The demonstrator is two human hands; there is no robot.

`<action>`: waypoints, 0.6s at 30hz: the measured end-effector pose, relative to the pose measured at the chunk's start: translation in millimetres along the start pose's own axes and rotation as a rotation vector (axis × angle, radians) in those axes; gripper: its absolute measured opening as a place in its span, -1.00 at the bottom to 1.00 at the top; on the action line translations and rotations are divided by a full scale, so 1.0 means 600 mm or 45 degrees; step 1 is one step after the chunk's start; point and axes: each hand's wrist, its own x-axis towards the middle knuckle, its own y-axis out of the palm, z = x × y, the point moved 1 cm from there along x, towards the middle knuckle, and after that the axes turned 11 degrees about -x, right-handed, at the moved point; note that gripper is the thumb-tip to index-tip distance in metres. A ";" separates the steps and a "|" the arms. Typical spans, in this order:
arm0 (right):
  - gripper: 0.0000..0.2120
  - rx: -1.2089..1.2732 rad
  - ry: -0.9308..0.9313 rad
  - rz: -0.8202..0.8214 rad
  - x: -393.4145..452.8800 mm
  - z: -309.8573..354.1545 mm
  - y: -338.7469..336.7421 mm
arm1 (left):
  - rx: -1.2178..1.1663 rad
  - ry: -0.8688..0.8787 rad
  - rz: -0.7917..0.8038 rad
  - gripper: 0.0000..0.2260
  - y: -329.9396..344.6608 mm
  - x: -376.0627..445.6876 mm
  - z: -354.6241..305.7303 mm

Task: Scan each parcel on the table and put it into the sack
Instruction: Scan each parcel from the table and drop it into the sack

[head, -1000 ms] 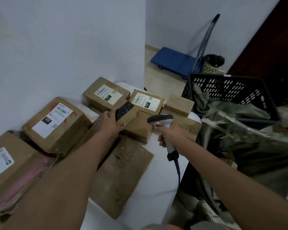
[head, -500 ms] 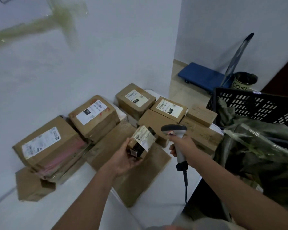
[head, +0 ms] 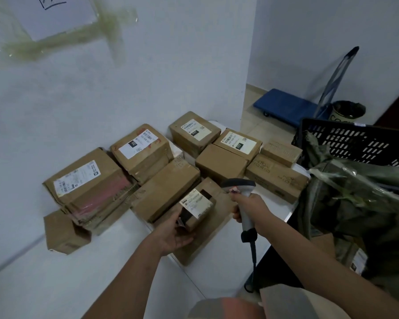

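A small parcel [head: 197, 209], brown with a white shipping label facing up, sits in the left hand [head: 174, 234], whose fingers curl under and around its near end, holding it just above a flat brown parcel [head: 207, 240] on the white bench [head: 115, 261]. Just right of that hand, the right hand [head: 248, 207] grips a grey barcode scanner [head: 242, 196] by its handle (the cable hangs down past the bench edge), with the scanner's head close over the label. Beyond both hands, more cardboard parcels crowd the bench against the wall: a long plain one [head: 166, 192] just past the left hand, a labelled one with a pink band [head: 88, 187] farther left, and two marked "032" [head: 194, 132] [head: 238, 142] at the back. Right of the right hand, the grey-green sack [head: 355, 203] gapes open, in front of a black slotted crate [head: 359, 143]. A blue platform trolley [head: 286, 107] stands on the floor far beyond.
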 end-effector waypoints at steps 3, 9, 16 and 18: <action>-0.76 -0.006 0.017 0.013 -0.012 -0.010 -0.005 | 0.017 0.053 -0.039 -0.58 0.009 -0.003 0.009; -0.77 -0.001 0.036 -0.010 -0.022 -0.019 -0.011 | -0.107 0.125 -0.075 -0.55 0.015 -0.005 0.012; -0.76 0.027 0.030 -0.016 -0.023 -0.012 -0.010 | -0.138 0.182 -0.052 -0.71 0.015 -0.017 0.003; -0.75 0.017 0.028 -0.019 -0.023 -0.011 -0.010 | -0.079 0.243 -0.045 -0.77 0.016 -0.014 0.000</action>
